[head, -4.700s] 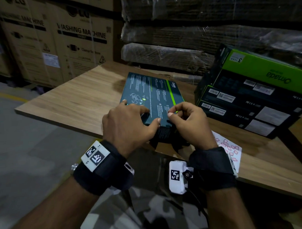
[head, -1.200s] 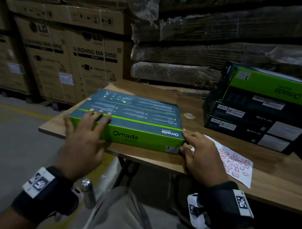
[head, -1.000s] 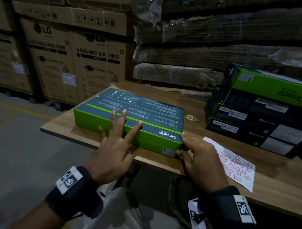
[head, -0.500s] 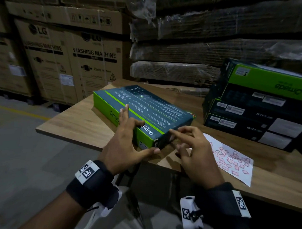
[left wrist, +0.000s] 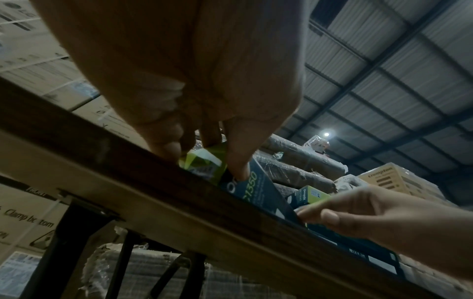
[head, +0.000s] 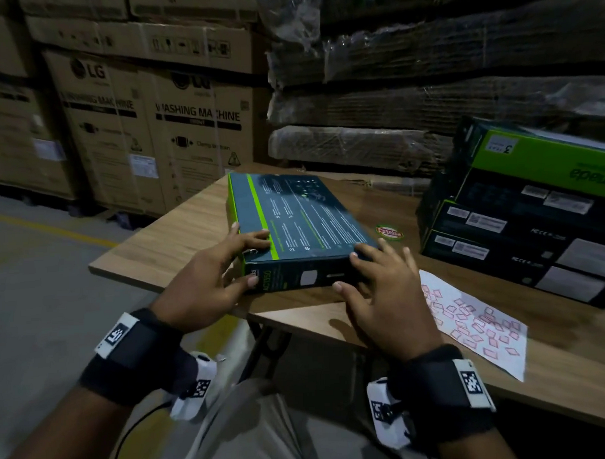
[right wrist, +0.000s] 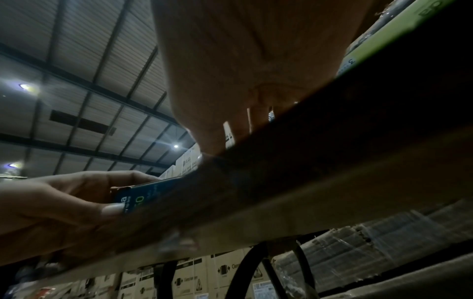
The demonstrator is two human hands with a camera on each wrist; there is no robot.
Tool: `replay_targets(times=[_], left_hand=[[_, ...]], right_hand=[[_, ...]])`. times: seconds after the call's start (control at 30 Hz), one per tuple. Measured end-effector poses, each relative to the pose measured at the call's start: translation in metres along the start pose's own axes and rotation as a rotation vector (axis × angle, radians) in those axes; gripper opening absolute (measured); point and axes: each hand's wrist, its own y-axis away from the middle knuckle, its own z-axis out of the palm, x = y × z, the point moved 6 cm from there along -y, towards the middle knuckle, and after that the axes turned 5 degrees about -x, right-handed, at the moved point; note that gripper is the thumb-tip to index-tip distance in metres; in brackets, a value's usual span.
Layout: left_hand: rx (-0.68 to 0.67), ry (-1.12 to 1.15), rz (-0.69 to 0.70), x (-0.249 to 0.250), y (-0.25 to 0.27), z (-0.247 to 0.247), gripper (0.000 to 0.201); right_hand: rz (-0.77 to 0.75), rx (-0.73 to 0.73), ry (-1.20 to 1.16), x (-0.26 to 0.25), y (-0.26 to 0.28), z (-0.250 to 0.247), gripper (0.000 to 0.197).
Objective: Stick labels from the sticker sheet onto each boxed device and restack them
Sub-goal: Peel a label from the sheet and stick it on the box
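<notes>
With its short end turned toward the person, the box (head: 294, 226) lies flat near the table (head: 164, 234) edge, probably presenting that face for a label. The left hand (head: 207, 284) pinches its near corner; the right hand (head: 385, 295) rests spread-fingered opposite. Half a second earlier it lay diagonal. The sticker sheet (head: 476, 323) lies alongside.

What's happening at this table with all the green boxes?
A person is labelling boxed devices. Both hands hold one flat box on the wooden table: the left hand grips its near left corner, the right hand rests at its near right corner. The sticker sheet lies to the right, before a stack of boxes.
</notes>
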Motion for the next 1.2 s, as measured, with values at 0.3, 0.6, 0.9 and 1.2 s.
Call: replay_targets(times=[0.3, 0.6, 0.9, 1.2], left_hand=[[0.247, -0.254, 0.017, 0.033, -0.010, 0.020, 0.059], [0.391, -0.223, 0.033, 0.042, -0.006, 0.030, 0.036], [0.376, -0.196, 0.094, 0.049, 0.001, 0.030, 0.032], [0.480, -0.165, 0.143, 0.048, 0.001, 0.032, 0.017]], right_hand=[[0.005, -0.033, -0.148, 0.002, -0.017, 0.011, 0.041], [-0.069, 0.089, -0.278, -0.010, -0.013, -0.005, 0.018], [-0.109, 0.064, -0.338, -0.018, -0.004, -0.001, 0.029], [-0.082, 0.225, -0.404, -0.024, -0.001, 0.004, 0.013]])
